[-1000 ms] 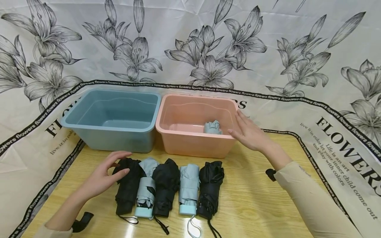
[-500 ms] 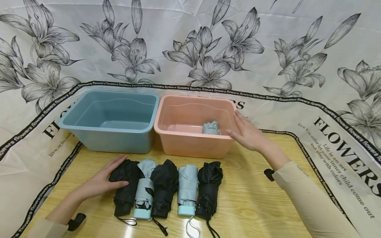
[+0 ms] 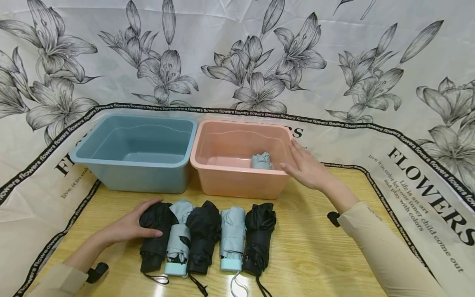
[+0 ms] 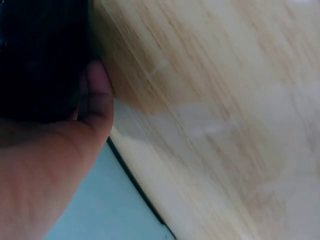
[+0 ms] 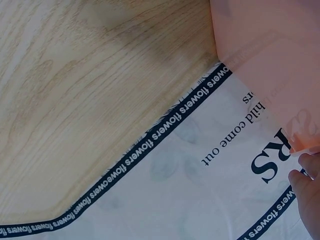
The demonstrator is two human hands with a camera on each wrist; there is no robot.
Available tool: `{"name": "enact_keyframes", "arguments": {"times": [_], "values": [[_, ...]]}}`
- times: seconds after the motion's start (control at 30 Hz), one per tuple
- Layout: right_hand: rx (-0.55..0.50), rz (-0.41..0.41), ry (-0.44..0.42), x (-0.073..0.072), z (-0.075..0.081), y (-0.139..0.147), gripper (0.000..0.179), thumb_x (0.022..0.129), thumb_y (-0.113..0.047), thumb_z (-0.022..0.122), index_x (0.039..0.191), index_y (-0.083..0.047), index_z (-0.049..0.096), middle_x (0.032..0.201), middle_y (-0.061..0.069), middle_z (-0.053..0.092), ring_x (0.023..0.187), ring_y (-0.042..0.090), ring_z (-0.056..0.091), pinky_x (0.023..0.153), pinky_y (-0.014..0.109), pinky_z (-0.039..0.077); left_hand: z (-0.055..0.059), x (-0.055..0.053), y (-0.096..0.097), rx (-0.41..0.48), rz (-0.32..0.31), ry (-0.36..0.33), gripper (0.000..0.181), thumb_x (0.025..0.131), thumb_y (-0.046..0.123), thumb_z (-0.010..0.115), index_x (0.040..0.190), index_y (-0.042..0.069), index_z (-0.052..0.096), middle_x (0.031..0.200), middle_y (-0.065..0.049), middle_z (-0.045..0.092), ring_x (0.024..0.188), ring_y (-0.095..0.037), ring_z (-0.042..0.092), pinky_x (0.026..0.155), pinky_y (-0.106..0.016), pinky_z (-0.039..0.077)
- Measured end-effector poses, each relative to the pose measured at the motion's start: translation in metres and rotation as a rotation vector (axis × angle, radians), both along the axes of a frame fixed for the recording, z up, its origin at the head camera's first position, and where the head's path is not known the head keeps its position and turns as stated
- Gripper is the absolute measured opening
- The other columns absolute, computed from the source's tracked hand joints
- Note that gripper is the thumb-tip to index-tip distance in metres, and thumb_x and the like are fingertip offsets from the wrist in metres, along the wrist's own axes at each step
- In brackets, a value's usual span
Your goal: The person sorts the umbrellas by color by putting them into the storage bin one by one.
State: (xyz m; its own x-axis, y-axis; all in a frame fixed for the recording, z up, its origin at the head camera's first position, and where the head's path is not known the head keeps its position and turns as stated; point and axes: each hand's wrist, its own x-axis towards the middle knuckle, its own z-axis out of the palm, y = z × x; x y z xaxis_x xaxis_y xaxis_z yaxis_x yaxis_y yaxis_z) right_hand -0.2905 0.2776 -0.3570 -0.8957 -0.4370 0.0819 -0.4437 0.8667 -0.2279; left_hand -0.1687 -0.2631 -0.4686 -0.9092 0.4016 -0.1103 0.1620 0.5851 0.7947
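My left hand (image 3: pixel 128 225) grips the leftmost folded black umbrella (image 3: pixel 151 249), thumb across its top and fingers round its far end. In the left wrist view, the dark umbrella (image 4: pixel 40 60) fills the upper left corner beside the curled finger. To its right lie a pale blue umbrella (image 3: pixel 178 243), another black umbrella (image 3: pixel 202 235), a second pale blue one (image 3: pixel 233 233) and a black one (image 3: pixel 257 235) in a row. My right hand (image 3: pixel 309 169), fingers straight, rests against the right rim of the pink bin (image 3: pixel 239 185). Inside that bin is a folded pale blue umbrella (image 3: pixel 262 161).
A blue bin (image 3: pixel 142 177) stands directly left of the pink one, with nothing in it. Wrist cords (image 3: pixel 239 285) trail from the umbrella handles toward the near edge. Behind the wooden table (image 3: pixel 315 243) hangs a white flower-printed cloth (image 3: pixel 237 53).
My left hand has come down from above the leftmost black umbrella and closed round it. My right hand stays at the pink bin's rim. The head view has shifted slightly.
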Motion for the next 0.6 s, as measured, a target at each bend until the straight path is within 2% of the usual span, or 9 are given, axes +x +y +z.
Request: {"name": "enact_keyframes", "arguments": {"times": [0.23, 0.4, 0.6], "values": [[-0.007, -0.004, 0.006, -0.0004, -0.0015, -0.0004, 0.088, 0.109, -0.056, 0.040, 0.164, 0.005, 0.008, 0.172, 0.022, -0.001, 0.158, 0.042, 0.006, 0.125, 0.059, 0.012, -0.0008, -0.0025, 0.0014, -0.008, 0.035, -0.037, 0.092, 0.085, 0.040, 0.086, 0.159, 0.015, 0.037, 0.161, -0.028, 0.026, 0.146, -0.058, 0.025, 0.103, -0.075, 0.036], [-0.012, -0.003, 0.003, -0.0004, -0.0014, -0.0005, 0.088, 0.109, -0.055, 0.041, 0.164, 0.004, 0.008, 0.173, 0.021, -0.002, 0.158, 0.042, 0.005, 0.125, 0.060, 0.011, -0.0004, -0.0013, 0.0030, 0.037, 0.056, -0.050, 0.088, 0.085, 0.037, 0.087, 0.156, 0.014, 0.040, 0.160, -0.027, 0.026, 0.146, -0.058, 0.023, 0.104, -0.075, 0.035], [-0.010, -0.010, -0.006, -0.0011, -0.0022, -0.0005, 0.089, 0.108, -0.059, 0.038, 0.165, 0.003, 0.006, 0.173, 0.019, -0.003, 0.158, 0.041, 0.005, 0.126, 0.059, 0.011, -0.0024, 0.0022, 0.0034, 0.070, 0.093, -0.018, 0.083, 0.084, 0.033, 0.089, 0.152, 0.015, 0.045, 0.158, -0.025, 0.029, 0.144, -0.054, 0.027, 0.105, -0.075, 0.033]]}}
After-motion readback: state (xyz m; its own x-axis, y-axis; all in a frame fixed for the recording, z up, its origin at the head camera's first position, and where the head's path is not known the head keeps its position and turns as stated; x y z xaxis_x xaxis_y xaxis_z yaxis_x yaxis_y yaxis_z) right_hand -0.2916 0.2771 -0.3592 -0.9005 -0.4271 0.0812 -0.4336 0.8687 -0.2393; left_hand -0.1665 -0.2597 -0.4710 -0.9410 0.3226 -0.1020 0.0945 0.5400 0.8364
